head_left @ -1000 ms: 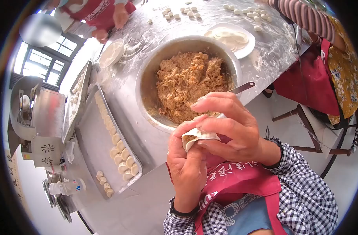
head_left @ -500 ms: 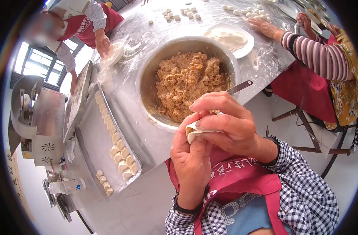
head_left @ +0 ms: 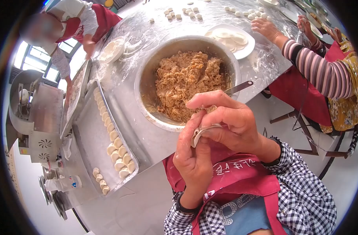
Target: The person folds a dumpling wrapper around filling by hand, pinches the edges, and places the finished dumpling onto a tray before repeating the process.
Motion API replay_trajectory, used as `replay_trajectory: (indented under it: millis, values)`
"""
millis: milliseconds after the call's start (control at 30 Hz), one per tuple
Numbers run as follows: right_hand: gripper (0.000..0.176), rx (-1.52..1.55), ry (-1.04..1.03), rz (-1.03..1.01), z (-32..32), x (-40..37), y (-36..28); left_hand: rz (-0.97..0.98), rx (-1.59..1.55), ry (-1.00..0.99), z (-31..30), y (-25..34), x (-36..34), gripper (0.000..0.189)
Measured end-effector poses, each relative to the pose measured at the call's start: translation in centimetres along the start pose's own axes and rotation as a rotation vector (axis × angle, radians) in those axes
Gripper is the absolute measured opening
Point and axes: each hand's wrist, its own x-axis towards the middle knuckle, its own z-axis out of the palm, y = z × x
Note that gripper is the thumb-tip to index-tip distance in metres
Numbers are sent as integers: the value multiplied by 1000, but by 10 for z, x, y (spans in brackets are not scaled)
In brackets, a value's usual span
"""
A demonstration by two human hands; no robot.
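A folded dumpling (head_left: 202, 133) is pinched between my two hands, just in front of a large metal bowl (head_left: 139, 80). My left hand (head_left: 192, 156) grips its near left end between thumb and fingers. My right hand (head_left: 233, 123) presses its upper edge, thumb against index finger, and partly hides it. Brown minced filling (head_left: 186, 80) heaps up in the bowl. The handle of a metal utensil (head_left: 239, 87) sticks out over the bowl's right rim; its other end is hidden.
To the left lies a metal tray (head_left: 89, 145) with rows of dumplings (head_left: 118, 152). A white plate of dough wrappers (head_left: 231, 39) stands behind the bowl. Dough pieces (head_left: 186, 13) lie farther back. A co-worker's hand (head_left: 267, 29) rests at right; another person (head_left: 83, 27) works at upper left.
The dumpling's opening has narrowed between my fingers, and its edges are pressed closer together. The co-worker at upper left has drawn a hand back from the flour dish.
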Motion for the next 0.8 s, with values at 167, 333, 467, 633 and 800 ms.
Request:
replay_trajectory:
  millis: [167,333,467,633,800]
  values:
    - [22,44,14,95,1,3,-8,-30,-34,0,0,0,2,38]
    - [21,22,-15,61,2,1,-4,-67,-75,-11,1,-1,2,47]
    - [17,120,69,133,11,-4,-4,-106,-125,-14,2,-1,3,46]
    - [14,63,88,67,8,-4,2,-398,-597,46,3,0,5,42]
    - [14,-54,137,57,12,-4,0,-484,-804,16,-1,-2,5,36]
